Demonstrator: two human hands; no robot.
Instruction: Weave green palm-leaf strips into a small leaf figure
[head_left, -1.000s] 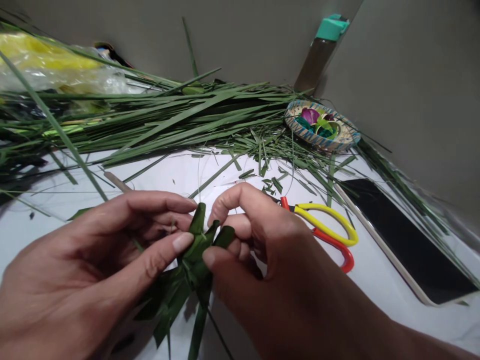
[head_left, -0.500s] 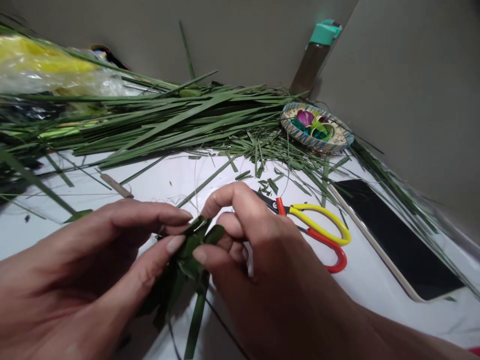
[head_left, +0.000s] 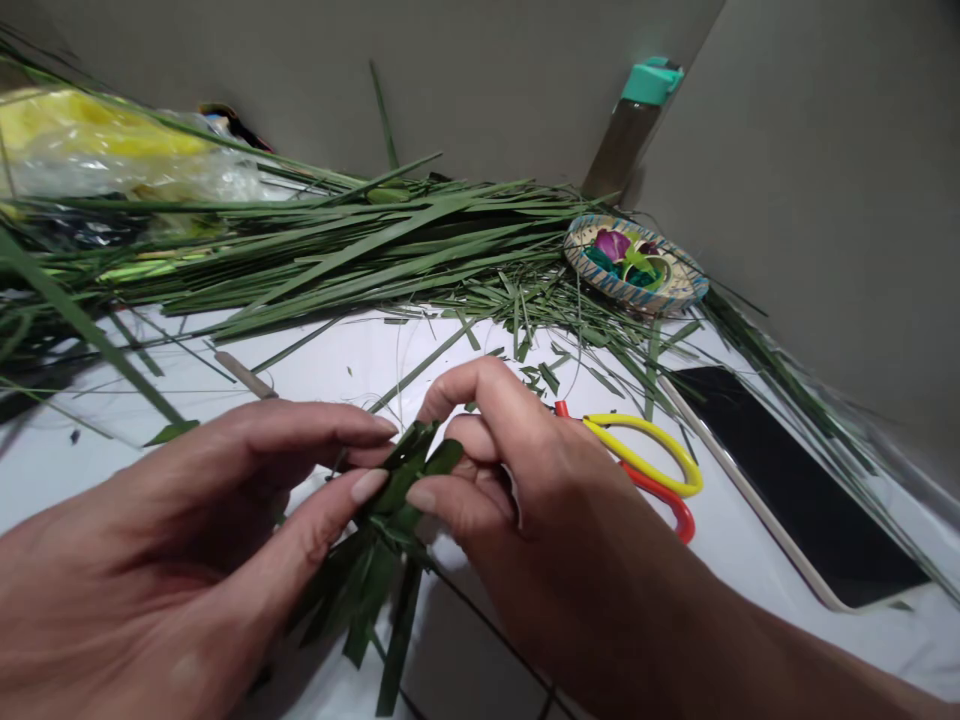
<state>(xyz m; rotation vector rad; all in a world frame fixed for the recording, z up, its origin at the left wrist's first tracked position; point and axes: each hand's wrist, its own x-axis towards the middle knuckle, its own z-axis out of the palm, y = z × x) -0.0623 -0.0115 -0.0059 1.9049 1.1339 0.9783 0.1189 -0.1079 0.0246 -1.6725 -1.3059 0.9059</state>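
Observation:
A folded bundle of green leaf strips (head_left: 386, 545) hangs between my two hands, with strip ends pointing down toward the white table. My left hand (head_left: 225, 530) pinches its upper left side between thumb and fingers. On the right side, my right hand (head_left: 517, 480) grips a rounded leaf fold with thumb and curled fingers. Scissors with yellow and red handles (head_left: 652, 455) lie just beyond my right hand, their blades mostly hidden behind it.
Long green leaves (head_left: 360, 240) are heaped across the back. A small woven basket (head_left: 694, 290) holds purple and green pieces. Behind it stands a bottle (head_left: 626, 130). A phone (head_left: 795, 480) lies at the right, a plastic bag (head_left: 127, 150) at the back left.
Both hands and the leaf bundle have shifted slightly right in view, and the bundle's lower strips show more. My right hand now covers more of the scissors. The background sits slightly lower.

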